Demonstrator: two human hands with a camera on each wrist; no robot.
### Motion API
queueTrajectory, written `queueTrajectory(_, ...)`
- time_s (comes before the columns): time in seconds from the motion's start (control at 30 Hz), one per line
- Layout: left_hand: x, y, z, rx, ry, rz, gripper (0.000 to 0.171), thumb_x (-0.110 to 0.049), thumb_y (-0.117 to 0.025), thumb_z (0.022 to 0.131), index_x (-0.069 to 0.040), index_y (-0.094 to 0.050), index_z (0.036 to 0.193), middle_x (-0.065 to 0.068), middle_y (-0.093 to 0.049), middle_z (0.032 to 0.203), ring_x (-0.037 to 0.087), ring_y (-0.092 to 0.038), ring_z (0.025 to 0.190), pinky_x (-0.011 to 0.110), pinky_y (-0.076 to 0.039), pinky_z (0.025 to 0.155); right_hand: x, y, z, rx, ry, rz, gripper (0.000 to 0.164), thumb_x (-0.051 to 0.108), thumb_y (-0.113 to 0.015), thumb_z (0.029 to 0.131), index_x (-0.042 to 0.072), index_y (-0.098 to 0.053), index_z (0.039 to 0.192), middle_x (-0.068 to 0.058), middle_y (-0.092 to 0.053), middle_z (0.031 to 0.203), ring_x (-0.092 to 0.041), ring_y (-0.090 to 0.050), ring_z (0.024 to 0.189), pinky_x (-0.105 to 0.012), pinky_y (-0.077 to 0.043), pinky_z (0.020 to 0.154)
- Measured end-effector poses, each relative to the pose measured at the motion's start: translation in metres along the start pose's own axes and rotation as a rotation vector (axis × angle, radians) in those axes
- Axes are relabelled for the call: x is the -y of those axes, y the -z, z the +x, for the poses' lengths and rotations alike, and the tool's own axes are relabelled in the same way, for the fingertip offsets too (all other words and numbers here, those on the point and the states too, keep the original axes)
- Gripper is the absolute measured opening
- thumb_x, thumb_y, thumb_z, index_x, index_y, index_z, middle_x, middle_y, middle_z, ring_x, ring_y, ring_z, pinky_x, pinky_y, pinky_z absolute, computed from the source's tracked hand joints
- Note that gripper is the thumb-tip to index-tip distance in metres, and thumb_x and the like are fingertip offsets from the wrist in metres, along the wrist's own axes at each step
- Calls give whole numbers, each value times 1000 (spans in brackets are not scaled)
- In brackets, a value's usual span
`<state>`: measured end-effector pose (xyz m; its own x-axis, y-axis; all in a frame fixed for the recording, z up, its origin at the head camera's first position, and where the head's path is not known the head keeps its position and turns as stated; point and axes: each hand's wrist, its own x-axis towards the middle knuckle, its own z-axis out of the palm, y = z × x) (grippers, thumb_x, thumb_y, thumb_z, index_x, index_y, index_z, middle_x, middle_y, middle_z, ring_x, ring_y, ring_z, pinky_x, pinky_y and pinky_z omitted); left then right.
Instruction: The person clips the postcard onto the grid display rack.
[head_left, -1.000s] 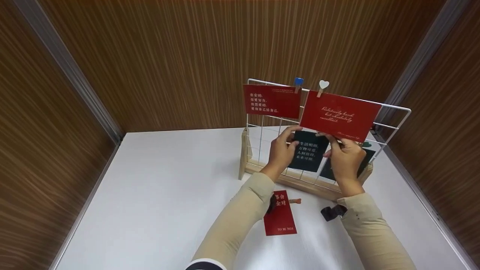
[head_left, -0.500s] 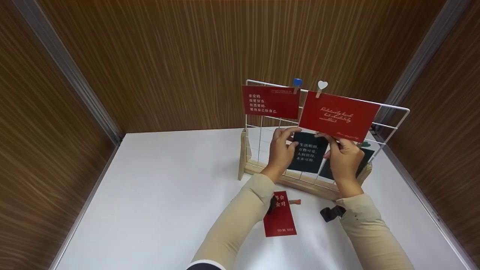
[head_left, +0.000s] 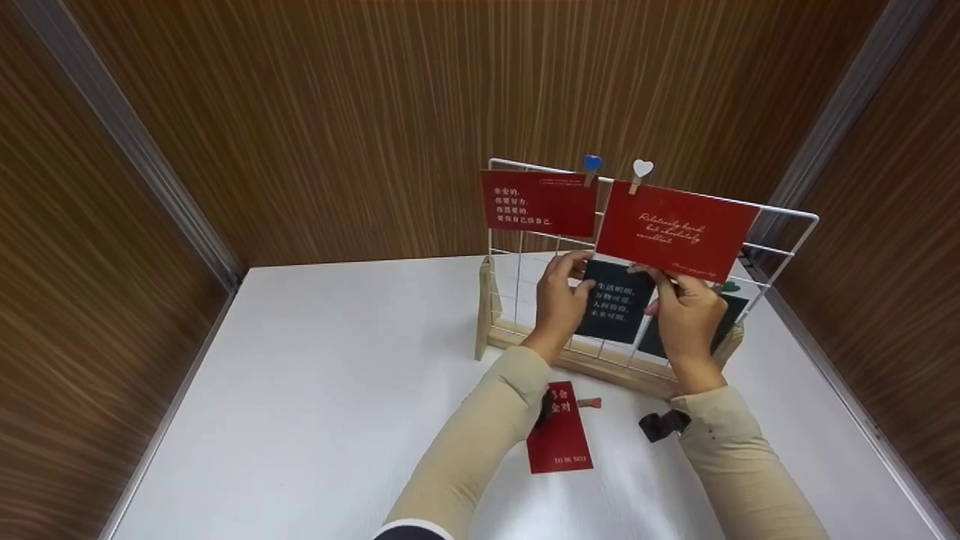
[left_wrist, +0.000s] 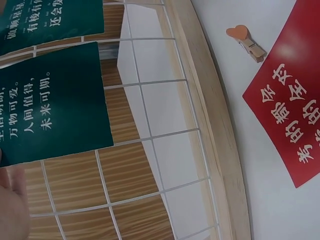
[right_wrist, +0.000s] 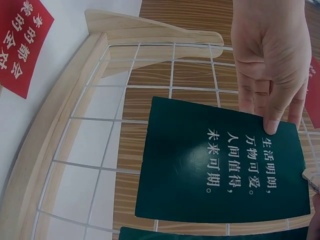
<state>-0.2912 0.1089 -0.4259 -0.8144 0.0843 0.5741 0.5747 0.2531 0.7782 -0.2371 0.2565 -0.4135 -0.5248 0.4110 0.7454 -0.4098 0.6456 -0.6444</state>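
Note:
Against the white wire grid, my left hand pinches a dark green card by its left edge, thumb on the printed face. My right hand is at the card's upper right, just under a red card. Its fingers pinch a small wooden clothespin that sits at the green card's top edge, seen at the border of the right wrist view. Most of that clothespin is hidden by the fingers. A second green card hangs on the grid, partly behind my right hand.
Another red card hangs upper left, beside a blue heart clothespin and a white one. The grid stands in a wooden base. On the table lie a red card and an orange heart clothespin.
Almost nothing differs. Both hands keep their hold at the green card, and the view has shifted very slightly.

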Motion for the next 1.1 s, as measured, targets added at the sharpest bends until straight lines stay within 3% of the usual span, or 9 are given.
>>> queueTrajectory(0.3,-3,-2,0,-28,24,32,34,8,-72,79,-7,-64,109,5,-60,97,10,-58,86,13,-48,70,1,-1,-2,29,29,-11,17,15,-72,85,2,-75,96,-9,-68,69,5,-50,44,-8,-39,47)
queueTrajectory(0.5,-2,-1,1,-29,28,27,36,9,-72,78,-6,-64,109,5,-60,96,11,-59,86,12,-49,68,3,-1,-2,23,16,11,20,17,-73,83,5,-76,100,-8,-71,79,3,-52,45,-8,-40,47)
queueTrajectory(0.83,0,3,2,-41,17,-63,35,10,-73,77,-4,-66,108,7,-63,99,11,-62,89,13,-50,70,-1,1,-10,30,-33,55,28,13,-75,82,-1,-69,105,-10,-71,99,4,-56,50,-8,-44,52)
queueTrajectory(1.1,2,5,-4,-48,6,-91,34,6,-75,77,-4,-66,108,6,-64,100,12,-63,91,15,-51,71,31,11,-18,44,-47,105,31,0,-73,81,-8,-65,110,-17,-68,107,-2,-59,52,-9,-46,52)
